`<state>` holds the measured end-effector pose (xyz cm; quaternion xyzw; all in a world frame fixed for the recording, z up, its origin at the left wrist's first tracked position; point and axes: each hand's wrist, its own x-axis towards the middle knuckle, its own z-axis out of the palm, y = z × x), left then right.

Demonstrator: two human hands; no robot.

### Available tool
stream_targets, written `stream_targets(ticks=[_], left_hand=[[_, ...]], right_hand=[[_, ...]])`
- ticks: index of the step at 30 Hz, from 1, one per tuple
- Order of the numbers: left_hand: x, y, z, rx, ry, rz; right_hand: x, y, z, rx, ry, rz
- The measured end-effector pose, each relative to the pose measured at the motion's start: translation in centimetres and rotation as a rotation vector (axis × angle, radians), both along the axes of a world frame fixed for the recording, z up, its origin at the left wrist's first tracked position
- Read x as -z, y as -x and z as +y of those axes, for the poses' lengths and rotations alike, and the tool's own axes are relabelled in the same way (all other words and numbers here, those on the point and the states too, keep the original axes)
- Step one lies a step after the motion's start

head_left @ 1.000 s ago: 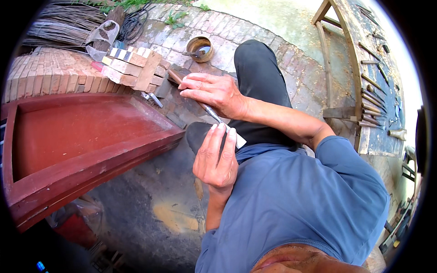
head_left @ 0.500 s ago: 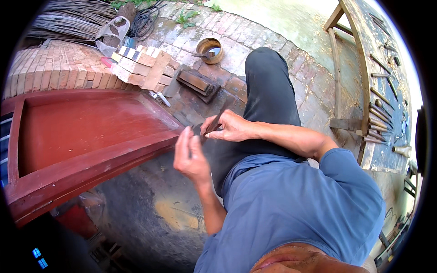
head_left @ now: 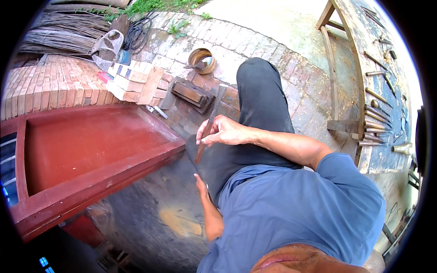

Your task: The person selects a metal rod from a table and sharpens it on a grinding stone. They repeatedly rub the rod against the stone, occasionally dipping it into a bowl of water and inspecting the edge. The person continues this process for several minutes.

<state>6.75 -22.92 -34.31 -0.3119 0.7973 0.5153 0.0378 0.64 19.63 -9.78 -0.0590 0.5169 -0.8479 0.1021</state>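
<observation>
My right hand (head_left: 221, 130) grips a chisel (head_left: 208, 128) between thumb and fingers, above my thighs. The chisel slants, its long dark blade pointing away from me with a pale tip, and its brown handle end points back toward my lap. My left hand (head_left: 201, 185) is lower down, seen edge-on beside my dark trousers (head_left: 266, 98). Its fingers look stretched out along the thigh and part of the hand is hidden. Beyond the chisel, a dark block like a sharpening stone (head_left: 188, 92) lies on a base on the wet bricks.
A round tub (head_left: 208, 68) holding liquid stands past the stone. To the left are a red-painted wooden panel frame (head_left: 91, 145), stacked bricks (head_left: 129, 82) and bundled sticks (head_left: 68, 34). On the right, a workbench (head_left: 380, 154) carries several hand tools (head_left: 377, 120).
My left hand has left the chisel and dropped down beside my thigh. The right hand has shifted slightly left and lower, and the chisel now shows lengthwise.
</observation>
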Motion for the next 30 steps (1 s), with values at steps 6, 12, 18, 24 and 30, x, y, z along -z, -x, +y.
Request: stream_targets(ticks=[6, 12, 18, 24, 30], left_hand=[[-1.7, -4.8, -1.3, -0.158, 0.028, -0.096], [-3.0, -6.6, -1.1, -0.188, 0.042, -0.137], [-2.6, -7.2, -0.9, -0.173, 0.040, -0.141], [-0.2, -5.0, 0.7, -0.056, -0.014, -0.176], [1.5, -0.7, 5.7, 0.184, -0.068, -0.238]], right_hand=[[1.0, -1.0, 1.6, 0.022, -0.085, 0.010], [1.2, -1.2, 2.6, 0.229, 0.023, -0.061], [-2.6, -0.5, 6.7, 0.469, -0.041, 0.071], [-8.8, -2.0, 11.2, 0.817, -0.107, 0.097], [-7.0, -5.6, 14.4, 1.151, -0.876, -0.007]])
